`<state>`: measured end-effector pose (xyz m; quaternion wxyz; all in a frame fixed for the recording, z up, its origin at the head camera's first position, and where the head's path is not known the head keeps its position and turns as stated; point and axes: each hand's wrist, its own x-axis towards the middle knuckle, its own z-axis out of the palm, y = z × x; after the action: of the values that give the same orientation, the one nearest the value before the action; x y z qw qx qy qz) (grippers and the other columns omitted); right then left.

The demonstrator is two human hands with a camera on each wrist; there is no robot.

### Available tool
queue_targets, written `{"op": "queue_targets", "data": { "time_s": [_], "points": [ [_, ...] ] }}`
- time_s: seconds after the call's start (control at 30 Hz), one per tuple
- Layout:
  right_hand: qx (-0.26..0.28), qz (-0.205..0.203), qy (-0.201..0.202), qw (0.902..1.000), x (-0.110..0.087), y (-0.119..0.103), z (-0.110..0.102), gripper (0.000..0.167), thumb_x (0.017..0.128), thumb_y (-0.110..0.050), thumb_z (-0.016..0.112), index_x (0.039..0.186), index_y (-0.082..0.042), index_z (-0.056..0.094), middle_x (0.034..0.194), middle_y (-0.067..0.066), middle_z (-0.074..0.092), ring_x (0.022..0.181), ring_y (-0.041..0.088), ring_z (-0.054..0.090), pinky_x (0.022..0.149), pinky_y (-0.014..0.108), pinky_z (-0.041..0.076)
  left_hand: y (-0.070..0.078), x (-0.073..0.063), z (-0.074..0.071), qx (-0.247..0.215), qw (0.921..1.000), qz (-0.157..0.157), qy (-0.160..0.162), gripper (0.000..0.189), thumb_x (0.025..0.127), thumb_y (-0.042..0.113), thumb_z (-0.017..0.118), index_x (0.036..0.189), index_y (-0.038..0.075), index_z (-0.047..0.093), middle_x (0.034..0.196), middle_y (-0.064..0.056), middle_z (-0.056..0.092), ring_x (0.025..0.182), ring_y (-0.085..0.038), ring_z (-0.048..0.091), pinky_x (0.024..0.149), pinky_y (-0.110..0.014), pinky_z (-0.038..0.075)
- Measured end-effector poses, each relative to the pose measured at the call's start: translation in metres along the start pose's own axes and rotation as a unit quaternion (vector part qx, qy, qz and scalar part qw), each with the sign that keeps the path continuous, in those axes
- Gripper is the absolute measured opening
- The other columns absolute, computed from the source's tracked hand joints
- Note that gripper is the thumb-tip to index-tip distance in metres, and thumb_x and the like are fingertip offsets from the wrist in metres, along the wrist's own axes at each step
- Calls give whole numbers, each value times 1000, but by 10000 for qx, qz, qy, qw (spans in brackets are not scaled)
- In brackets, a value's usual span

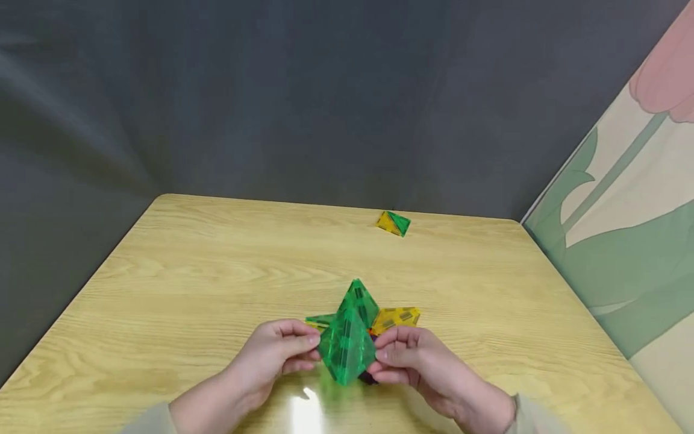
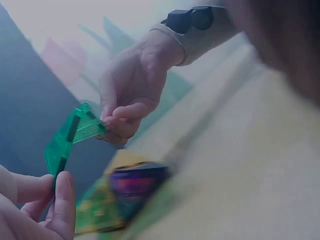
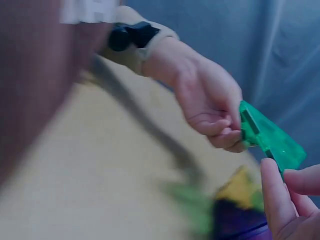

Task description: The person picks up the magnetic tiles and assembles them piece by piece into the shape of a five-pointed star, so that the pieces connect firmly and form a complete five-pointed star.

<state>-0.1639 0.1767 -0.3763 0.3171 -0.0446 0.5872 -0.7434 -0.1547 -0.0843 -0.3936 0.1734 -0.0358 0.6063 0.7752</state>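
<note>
Between my two hands is a pair of clear green triangular magnetic tiles (image 1: 344, 352), joined along one edge and folded into a V. My left hand (image 1: 279, 355) pinches its left corner between thumb and fingers. The right corner is pinched the same way by my right hand (image 1: 420, 364). Just behind and below, on the table, stands a built shape of magnetic tiles with a green point, a yellow tile (image 1: 400, 317) at the right and a purple tile (image 2: 137, 182). The held pair hides much of this shape in the head view, while both wrist views show it apart below.
A yellow and a green triangular tile (image 1: 394, 223) lie side by side near the far edge of the wooden table (image 1: 217, 271). A dark curtain (image 1: 347, 102) hangs behind, and a flower-patterned cloth (image 1: 623, 241) borders the right side.
</note>
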Motion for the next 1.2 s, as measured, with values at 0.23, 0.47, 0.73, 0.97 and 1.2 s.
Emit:
{"op": "queue_targets", "data": {
  "time_s": [0.23, 0.47, 0.73, 0.97, 1.2],
  "points": [
    [535, 559, 0, 9970, -15, 38, -12, 9, 95, 4, 57, 103, 1, 60, 91, 12, 70, 86, 19, 71, 82, 29, 56, -34, 1, 5, 26, 9990, -448, -34, 11, 90, 0, 69, 98, -7, 70, 77, -8, 67, 68, -15, 67, 63, -25, 58],
    [665, 799, 368, 9939, -14, 50, -13, 12, 96, 4, 56, 107, 5, 61, 94, 15, 71, 90, 21, 71, 84, 30, 56, -48, 10, 7, 156, 9980, -484, 363, 13, 90, 0, 69, 98, -10, 68, 73, -8, 66, 64, -15, 66, 60, -27, 59],
    [703, 917, 669, 9910, -19, 49, -11, 19, 99, 4, 52, 116, 12, 59, 103, 19, 70, 98, 27, 69, 89, 33, 53, -47, 9, 9, 312, 9968, -543, 494, 14, 91, 1, 68, 99, -10, 68, 78, -9, 67, 67, -16, 67, 64, -32, 60],
    [765, 942, 369, 9919, -24, 49, -13, 31, 99, 2, 55, 127, 17, 54, 116, 25, 66, 107, 27, 66, 94, 33, 50, -46, 5, 9, 252, 9970, -584, 439, 17, 92, 2, 67, 103, -11, 67, 85, -10, 68, 73, -17, 68, 72, -33, 60],
    [942, 850, 207, 9917, -31, 46, -14, 43, 101, 1, 52, 137, 20, 41, 128, 28, 59, 116, 30, 61, 99, 35, 46, -40, 0, 11, 163, 9978, -619, 141, 23, 93, 4, 67, 110, -11, 63, 95, -13, 66, 81, -20, 69, 77, -34, 59]
  ]
}}
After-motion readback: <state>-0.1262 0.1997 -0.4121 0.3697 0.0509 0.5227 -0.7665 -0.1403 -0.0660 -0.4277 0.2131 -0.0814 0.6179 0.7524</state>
